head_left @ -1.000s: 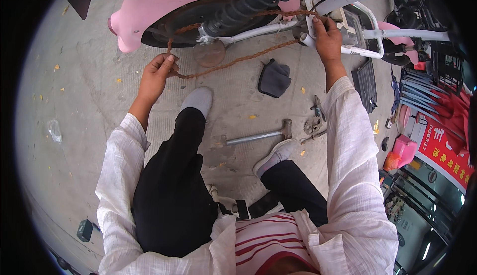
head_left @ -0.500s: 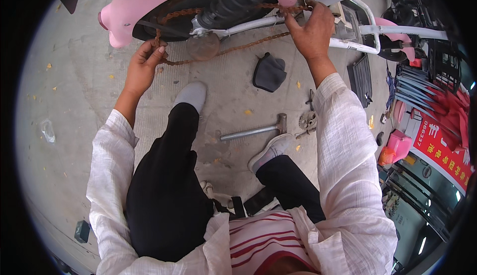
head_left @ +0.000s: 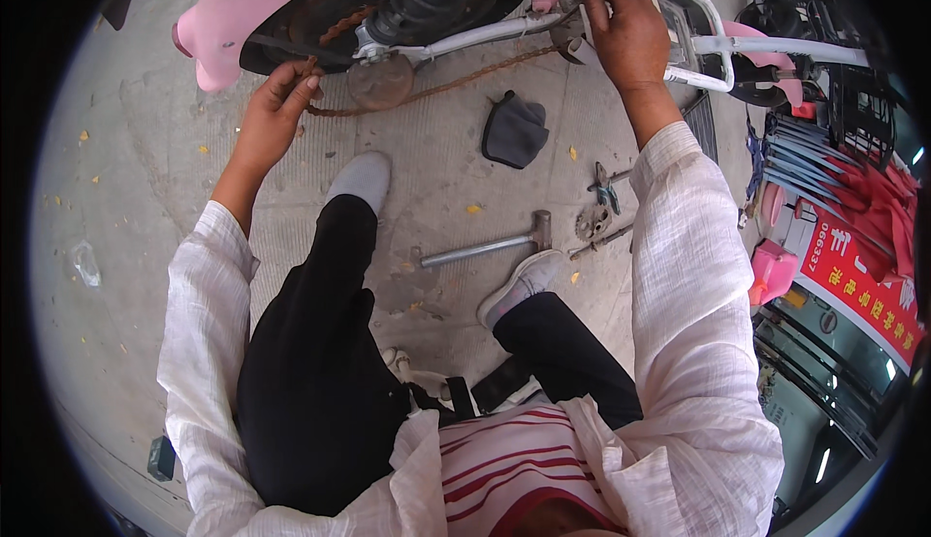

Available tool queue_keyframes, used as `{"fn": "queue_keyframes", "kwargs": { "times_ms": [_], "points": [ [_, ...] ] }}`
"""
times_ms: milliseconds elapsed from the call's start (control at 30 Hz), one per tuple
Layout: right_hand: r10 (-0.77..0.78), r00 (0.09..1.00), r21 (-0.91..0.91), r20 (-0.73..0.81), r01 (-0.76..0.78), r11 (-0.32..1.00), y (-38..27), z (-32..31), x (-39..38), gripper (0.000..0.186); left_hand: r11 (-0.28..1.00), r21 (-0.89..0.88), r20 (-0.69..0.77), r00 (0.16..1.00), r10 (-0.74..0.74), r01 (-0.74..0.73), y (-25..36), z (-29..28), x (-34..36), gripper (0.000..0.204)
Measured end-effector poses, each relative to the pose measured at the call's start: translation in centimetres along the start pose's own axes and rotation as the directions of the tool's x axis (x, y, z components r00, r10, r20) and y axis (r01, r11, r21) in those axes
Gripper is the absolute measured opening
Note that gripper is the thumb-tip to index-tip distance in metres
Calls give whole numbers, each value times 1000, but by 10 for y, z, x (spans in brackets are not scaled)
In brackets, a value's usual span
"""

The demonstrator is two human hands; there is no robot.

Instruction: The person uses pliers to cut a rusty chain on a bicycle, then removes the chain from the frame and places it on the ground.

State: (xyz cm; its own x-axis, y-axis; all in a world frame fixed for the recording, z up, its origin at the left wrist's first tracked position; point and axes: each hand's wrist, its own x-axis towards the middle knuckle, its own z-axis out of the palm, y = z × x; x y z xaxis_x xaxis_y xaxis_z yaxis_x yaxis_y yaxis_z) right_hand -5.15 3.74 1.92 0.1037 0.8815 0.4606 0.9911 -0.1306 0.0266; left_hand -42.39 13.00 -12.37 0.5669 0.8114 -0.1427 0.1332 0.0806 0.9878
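A rusty chain hangs in a long loop beside the rear wheel of a pink and white bike. My left hand pinches the chain at its left end, between thumb and fingers. At the right end, my right hand has its fingers closed on the upper run, next to the white frame; its fingertips are partly hidden. A clear round disc sits at the axle end, behind the lower run. Above it slants a black coil-spring shock absorber.
On the concrete floor lie a dark grey cloth-like pouch, a metal hammer beside my shoe, and a chainring with crank. To the right stand a red banner, a pink box and folded red and blue umbrella-like fabric.
My right hand has shifted slightly right and up along the chain, and its fingers now point upward. My left hand still pinches the left end. The whole view has moved slightly.
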Motion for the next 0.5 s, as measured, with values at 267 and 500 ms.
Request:
{"fn": "queue_keyframes", "kwargs": {
  "times_ms": [267,500],
  "points": [
    [233,967,181,99,-248,952,17,-6,1,22,929,367,36,997,-68,50,-32,10,10,27],
    [325,933,201,156,-352,914,18,0,-5,24,970,176,119,975,-189,166,-66,6,-6,21]
  ]
}}
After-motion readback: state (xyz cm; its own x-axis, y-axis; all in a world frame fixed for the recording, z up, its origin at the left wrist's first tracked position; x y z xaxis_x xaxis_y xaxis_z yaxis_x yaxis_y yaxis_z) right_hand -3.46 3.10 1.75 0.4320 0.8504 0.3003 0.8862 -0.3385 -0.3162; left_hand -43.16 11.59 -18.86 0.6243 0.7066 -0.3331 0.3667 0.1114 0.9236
